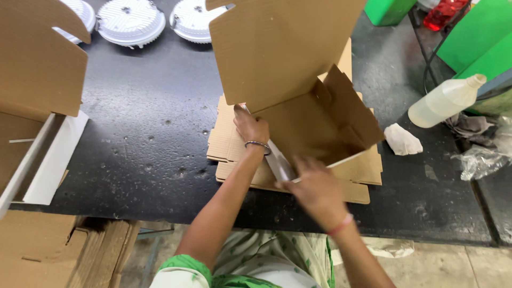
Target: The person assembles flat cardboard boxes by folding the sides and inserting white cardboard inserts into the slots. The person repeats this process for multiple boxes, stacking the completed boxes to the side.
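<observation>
A half-folded brown cardboard box (314,125) stands on a stack of flat cardboard blanks (229,146) on the dark table. Its big lid flap (277,48) rises toward the camera. My left hand (250,128), with a metal bangle on the wrist, grips the box's left wall near the back corner. My right hand (314,186), with a pink band on the wrist, presses on the box's near front wall, fingers curled over its edge. The box interior looks empty.
Three white round ribbed parts (130,21) lie at the table's far edge. A finished box (37,80) with a white side stands at the left, more flat cardboard (53,250) below it. At right lie a plastic bottle (445,101), a crumpled cloth (402,140), a plastic bag (482,157) and green containers (474,42).
</observation>
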`<state>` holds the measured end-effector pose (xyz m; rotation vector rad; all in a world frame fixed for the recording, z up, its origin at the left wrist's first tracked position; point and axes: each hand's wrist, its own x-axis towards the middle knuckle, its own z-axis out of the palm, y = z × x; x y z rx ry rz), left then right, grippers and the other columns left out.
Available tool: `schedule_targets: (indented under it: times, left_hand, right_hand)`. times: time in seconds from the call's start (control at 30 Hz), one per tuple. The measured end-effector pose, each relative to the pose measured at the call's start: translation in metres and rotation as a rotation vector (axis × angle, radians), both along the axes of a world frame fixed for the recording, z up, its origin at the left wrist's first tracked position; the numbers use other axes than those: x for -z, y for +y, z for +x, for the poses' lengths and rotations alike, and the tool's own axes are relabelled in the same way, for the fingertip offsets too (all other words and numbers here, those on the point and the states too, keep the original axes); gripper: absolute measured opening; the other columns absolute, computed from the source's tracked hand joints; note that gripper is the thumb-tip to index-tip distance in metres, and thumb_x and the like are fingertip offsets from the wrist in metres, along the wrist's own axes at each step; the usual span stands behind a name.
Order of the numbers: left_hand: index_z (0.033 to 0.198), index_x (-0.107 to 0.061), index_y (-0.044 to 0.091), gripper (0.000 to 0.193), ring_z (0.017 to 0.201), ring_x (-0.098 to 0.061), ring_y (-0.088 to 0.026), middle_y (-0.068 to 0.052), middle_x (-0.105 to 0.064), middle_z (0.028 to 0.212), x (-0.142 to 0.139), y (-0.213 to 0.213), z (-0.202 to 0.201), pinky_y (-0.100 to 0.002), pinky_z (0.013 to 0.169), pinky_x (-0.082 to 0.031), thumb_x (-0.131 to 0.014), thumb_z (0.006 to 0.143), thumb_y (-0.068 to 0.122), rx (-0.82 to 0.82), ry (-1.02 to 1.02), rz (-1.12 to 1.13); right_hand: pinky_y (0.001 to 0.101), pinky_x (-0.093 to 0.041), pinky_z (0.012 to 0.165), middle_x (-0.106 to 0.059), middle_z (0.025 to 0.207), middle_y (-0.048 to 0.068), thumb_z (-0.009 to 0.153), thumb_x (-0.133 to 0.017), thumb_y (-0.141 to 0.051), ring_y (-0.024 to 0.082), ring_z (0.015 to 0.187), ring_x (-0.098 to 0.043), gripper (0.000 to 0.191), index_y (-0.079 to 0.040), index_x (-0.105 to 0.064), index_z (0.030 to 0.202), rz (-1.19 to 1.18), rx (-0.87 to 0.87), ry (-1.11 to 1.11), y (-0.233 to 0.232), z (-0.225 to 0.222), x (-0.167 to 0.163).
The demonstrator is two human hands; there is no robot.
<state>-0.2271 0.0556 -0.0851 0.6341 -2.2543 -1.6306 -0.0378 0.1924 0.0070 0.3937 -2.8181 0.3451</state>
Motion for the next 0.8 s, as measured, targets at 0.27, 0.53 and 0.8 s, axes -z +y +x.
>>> schedule_targets:
  times: [0.27, 0.53, 0.8]
  left_hand:
    - [0.140, -0.041, 0.003, 0.061, 0.122, -0.051, -0.026, -0.017, -0.052, 0.133, -0.004, -0.037, 0.096, -0.042, 0.102, -0.049, -0.072, 0.092, 0.026, 0.268, 0.208, 0.539]
    - [0.120, -0.063, 0.004, 0.046, 0.120, -0.056, -0.038, -0.018, -0.063, 0.121, -0.057, -0.017, 0.119, -0.051, 0.104, -0.043, -0.073, 0.084, 0.030, 0.713, 0.684, -0.680]
    - [0.086, -0.070, 0.014, 0.030, 0.093, -0.067, -0.024, -0.001, -0.069, 0.091, -0.050, -0.014, 0.067, -0.046, 0.075, -0.050, -0.077, 0.079, 0.042, 0.951, 0.537, -0.893]
  right_hand:
    - [0.0459, -0.053, 0.082, -0.064, 0.107, 0.012, 0.086, -0.059, -0.007, 0.034, 0.100, -0.064, 0.029, -0.010, -0.062, 0.114, 0.074, 0.193, -0.227, 0.011, -0.027, 0.019]
    - [0.0452, -0.045, 0.083, -0.061, 0.102, 0.011, 0.075, -0.069, -0.010, 0.032, 0.099, -0.061, 0.030, -0.007, -0.059, 0.104, 0.103, 0.122, 0.087, 0.036, -0.035, 0.023]
    - [0.0422, -0.044, 0.078, -0.065, 0.095, 0.005, 0.072, -0.078, -0.021, 0.027, 0.094, -0.063, 0.032, -0.014, -0.064, 0.099, 0.036, 0.178, 0.095, 0.029, -0.036, 0.019]
